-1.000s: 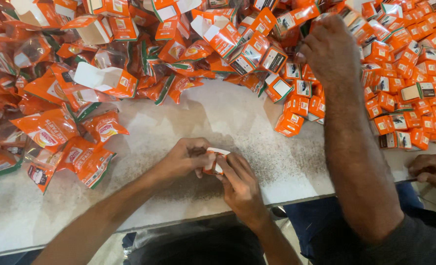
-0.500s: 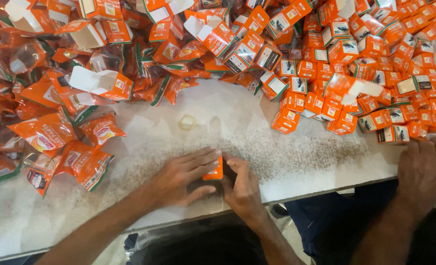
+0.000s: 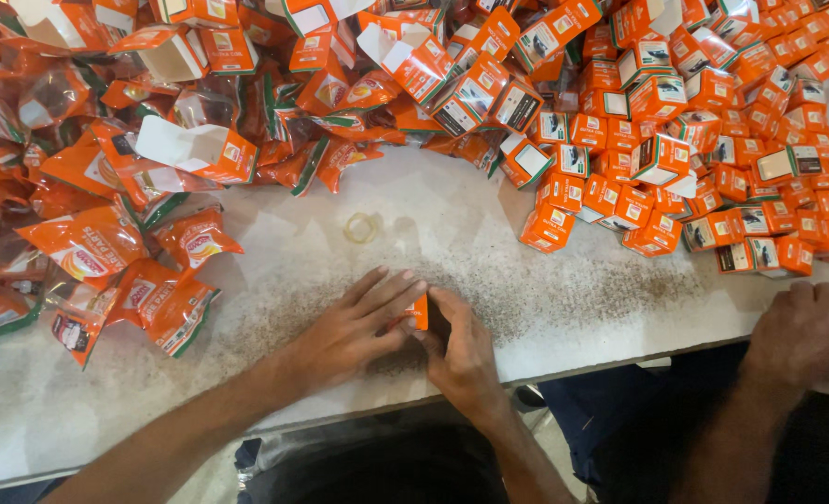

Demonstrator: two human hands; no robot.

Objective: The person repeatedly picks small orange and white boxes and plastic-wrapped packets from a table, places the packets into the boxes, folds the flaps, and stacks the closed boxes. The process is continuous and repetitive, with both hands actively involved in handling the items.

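Observation:
My left hand and my right hand meet near the front edge of the white table. Between their fingertips they press a small orange box against the tabletop; only a sliver of it shows. My left fingers lie flat over its left side, my right fingers curl round its right side. A pale rubber band lies on the table just beyond my hands.
Orange plastic pouches are heaped at the left. Many small orange boxes pile up at the back and right, some open. Another person's hand rests on the table's front right edge.
The other person's arm has drawn back from the box pile to the table's front right edge. My hands have lowered the box onto the table and closed over it.

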